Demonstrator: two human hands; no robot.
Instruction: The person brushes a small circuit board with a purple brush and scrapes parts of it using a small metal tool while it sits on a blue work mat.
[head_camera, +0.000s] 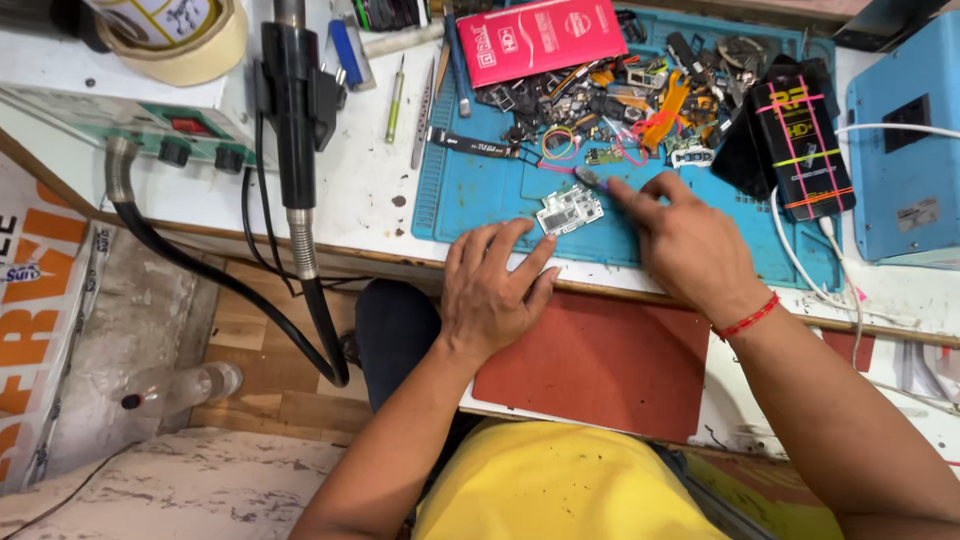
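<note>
We see a small silvery circuit board (569, 210) lying flat on the blue work mat (480, 195), close to the mat's near edge and so near the front edge of the desk (370, 180). Our left hand (492, 290) rests palm down at that front edge, its fingers spread and holding nothing, the forefinger tip touching the board's near corner. Our right hand (690, 245) lies just to the right of the board, its fingers loosely curled and pinching a small dark tool (590, 178), whose tip sits just beyond the board's far side; we cannot tell whether it touches the board. A red thread bracelet (748, 318) circles the right wrist. Farther back on the mat lies a heap of small phone parts (640, 100), with a red flat packet (550, 40) behind it. A black box with coloured bands (805, 145) stands toward the mat's right edge. Off the mat's left edge, a black hot-air handle (295, 110) hangs over the desk's front edge.
</note>
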